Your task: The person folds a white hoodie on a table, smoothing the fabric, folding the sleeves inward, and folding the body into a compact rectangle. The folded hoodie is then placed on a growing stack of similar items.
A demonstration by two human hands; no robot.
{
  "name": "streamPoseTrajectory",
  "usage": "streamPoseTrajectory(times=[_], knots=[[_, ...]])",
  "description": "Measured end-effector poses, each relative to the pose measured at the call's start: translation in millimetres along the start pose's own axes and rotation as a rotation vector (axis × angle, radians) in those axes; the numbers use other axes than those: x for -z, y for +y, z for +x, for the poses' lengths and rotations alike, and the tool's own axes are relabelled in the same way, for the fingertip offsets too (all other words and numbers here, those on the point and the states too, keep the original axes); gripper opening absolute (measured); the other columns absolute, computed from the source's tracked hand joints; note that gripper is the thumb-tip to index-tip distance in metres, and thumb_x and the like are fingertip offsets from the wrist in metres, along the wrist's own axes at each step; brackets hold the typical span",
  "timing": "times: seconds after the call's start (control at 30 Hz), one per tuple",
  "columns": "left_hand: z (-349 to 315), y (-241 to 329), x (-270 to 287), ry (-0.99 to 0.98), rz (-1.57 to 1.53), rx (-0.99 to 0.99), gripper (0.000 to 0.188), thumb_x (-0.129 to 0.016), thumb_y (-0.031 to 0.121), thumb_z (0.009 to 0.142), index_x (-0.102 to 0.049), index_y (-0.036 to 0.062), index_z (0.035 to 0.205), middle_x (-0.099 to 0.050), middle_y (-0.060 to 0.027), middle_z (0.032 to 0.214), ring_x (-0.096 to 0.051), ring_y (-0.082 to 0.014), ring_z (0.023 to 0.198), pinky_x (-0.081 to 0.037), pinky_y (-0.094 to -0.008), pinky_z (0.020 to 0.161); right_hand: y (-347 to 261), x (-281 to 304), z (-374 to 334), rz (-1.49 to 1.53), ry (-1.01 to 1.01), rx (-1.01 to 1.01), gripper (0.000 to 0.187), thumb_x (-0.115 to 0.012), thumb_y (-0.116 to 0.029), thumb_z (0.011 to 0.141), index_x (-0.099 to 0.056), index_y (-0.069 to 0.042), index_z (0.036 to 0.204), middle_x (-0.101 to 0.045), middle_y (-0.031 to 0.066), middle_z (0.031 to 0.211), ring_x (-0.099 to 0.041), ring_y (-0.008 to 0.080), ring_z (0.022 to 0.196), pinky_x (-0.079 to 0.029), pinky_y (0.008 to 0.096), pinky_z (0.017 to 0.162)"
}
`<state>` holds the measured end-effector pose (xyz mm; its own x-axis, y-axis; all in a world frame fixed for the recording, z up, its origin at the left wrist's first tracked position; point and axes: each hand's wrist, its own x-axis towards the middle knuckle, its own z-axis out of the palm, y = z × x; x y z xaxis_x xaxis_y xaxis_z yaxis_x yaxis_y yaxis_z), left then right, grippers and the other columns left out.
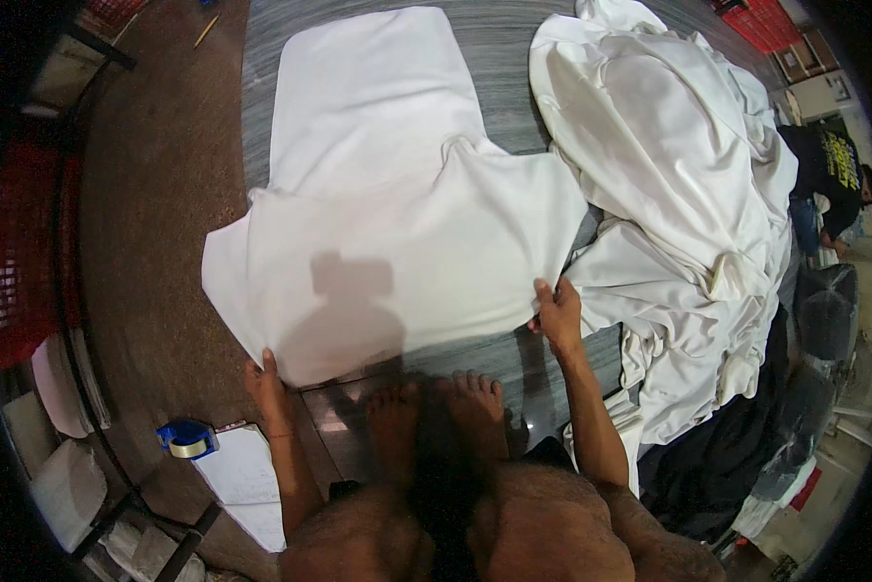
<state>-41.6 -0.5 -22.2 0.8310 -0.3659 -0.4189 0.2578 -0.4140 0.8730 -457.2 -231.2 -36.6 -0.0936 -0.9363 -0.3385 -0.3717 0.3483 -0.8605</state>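
A white sewn cloth (pixel 407 233) lies spread over a grey streaked surface. Its long far part has rounded corners, while the wider near part flares out at both sides. My left hand (pixel 269 388) is closed on the cloth's near left corner, thumb up along the edge. At the near right corner, my right hand (pixel 557 315) pinches the cloth between thumb and fingers. Soft creases run across the middle, and a shadow falls on the near part. The undersides of the held corners are hidden.
A heap of white cloth (pixel 664 165) lies to the right, with black cloth (pixel 717 436) below it. A blue tape dispenser (pixel 187 439) and white paper (pixel 246 485) are near my left forearm. Red crates (pixel 23 242) stand far left. Another person (pixel 834 175) bends at far right.
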Motion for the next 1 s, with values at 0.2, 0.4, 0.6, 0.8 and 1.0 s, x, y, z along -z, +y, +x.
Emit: streamPoseTrajectory(times=[0.2,0.4,0.6,0.8,1.0], knots=[[17,-41,64,0.096,0.339,-0.145,0.036,-0.061,0.024,0.097,-0.054,-0.0022,0.12,-0.062,-0.014,0.118,-0.059,-0.0243,0.106,-0.046,-0.0377,0.096,29,62,17,-0.521,0.004,0.213,0.025,-0.061,-0.022,0.095,-0.06,0.003,0.095,-0.065,0.0113,0.07,-0.057,0.0158,0.047,-0.044,0.0307,0.043],[139,36,45,-0.041,0.492,-0.557,0.069,-0.072,0.024,0.087,-0.041,0.0021,0.144,-0.043,-0.0195,0.148,-0.041,-0.0302,0.136,-0.027,-0.0449,0.115,-84,35,108,-0.485,-0.112,0.52,0.029,-0.069,-0.016,0.086,-0.065,0.0,0.11,-0.067,0.0185,0.098,-0.065,0.0299,0.093,-0.05,0.0379,0.08],[190,84,81,-0.328,0.692,-0.094,0.033,-0.074,0.021,0.083,-0.066,0.0029,0.109,-0.065,-0.0062,0.098,-0.055,-0.0184,0.1,-0.038,-0.0354,0.096,-69,66,148,0.1,-0.511,0.085,0.048,-0.073,-0.017,0.08,-0.059,0.004,0.121,-0.067,0.0098,0.107,-0.062,0.0216,0.099,-0.045,0.0314,0.092],[189,77,103,-0.332,0.277,-0.01,0.025,-0.071,0.02,0.085,-0.067,0.0075,0.107,-0.064,0.0013,0.092,-0.055,-0.0152,0.09,-0.04,-0.0296,0.092,-74,83,146,-0.174,-0.523,0.005,0.043,-0.075,-0.02,0.082,-0.062,0.004,0.116,-0.067,0.0079,0.102,-0.06,0.0163,0.093,-0.045,0.0287,0.088],[191,84,103,-0.629,0.623,0.061,0.049,-0.076,0.021,0.082,-0.061,0.0066,0.126,-0.066,-0.0012,0.112,-0.06,-0.0166,0.1,-0.045,-0.035,0.092,-120,79,144,-0.831,-0.658,0.095,0.029,-0.08,-0.019,0.077,-0.067,-0.001,0.095,-0.063,-0.0021,0.081,-0.057,0.0107,0.075,-0.046,0.0262,0.07]])
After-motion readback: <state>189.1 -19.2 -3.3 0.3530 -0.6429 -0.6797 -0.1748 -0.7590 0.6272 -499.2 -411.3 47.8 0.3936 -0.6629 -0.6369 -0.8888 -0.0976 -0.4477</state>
